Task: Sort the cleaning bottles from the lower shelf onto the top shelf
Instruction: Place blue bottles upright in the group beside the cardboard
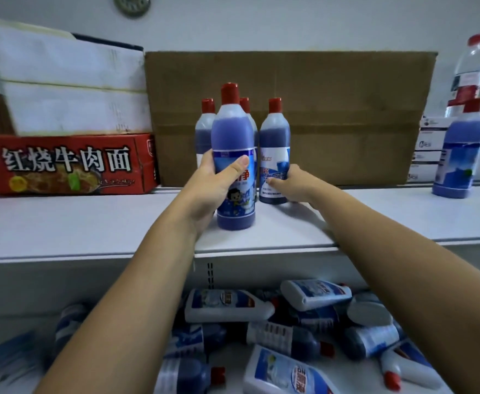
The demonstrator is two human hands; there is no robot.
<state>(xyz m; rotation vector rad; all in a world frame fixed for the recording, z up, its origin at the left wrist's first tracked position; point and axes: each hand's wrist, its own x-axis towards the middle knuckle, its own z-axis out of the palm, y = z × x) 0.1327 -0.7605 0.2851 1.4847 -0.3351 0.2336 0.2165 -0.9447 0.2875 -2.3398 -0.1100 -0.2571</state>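
1. Your left hand (pixel 208 177) is wrapped around the front blue cleaning bottle (pixel 234 157), thumb across the label and fingers behind it; the bottle stands upright with its base on or just above the top shelf (pixel 90 223).
2. Your right hand (pixel 295 183) grips the lower label of a second blue bottle (pixel 274 149), which stands upright on the same shelf, just right of the first.
3. Two more red-capped blue bottles (pixel 204 123) stand behind the front one, close together; the rear one is mostly hidden, with only its cap and shoulder showing.
4. A brown cardboard box (pixel 332 109) stands directly behind this cluster, against the wall.
5. To the left, a red instant-noodle carton (pixel 65 163) lies on the top shelf, with white boxes (pixel 68 86) stacked on it.
6. At far right, another blue bottle (pixel 460 155) stands alone on the top shelf, well apart from the cluster. Behind it is a clear red-capped bottle (pixel 470 66), and beside it are stacked small white cartons (pixel 429 149).
7. On the lower shelf (pixel 233 362), beneath your forearms, a loose pile of cleaning bottles (pixel 290 328) lies on its sides, white ones mixed with blue ones, overlapping one another. The left part of the pile is blurred, so the bottles there cannot be counted.
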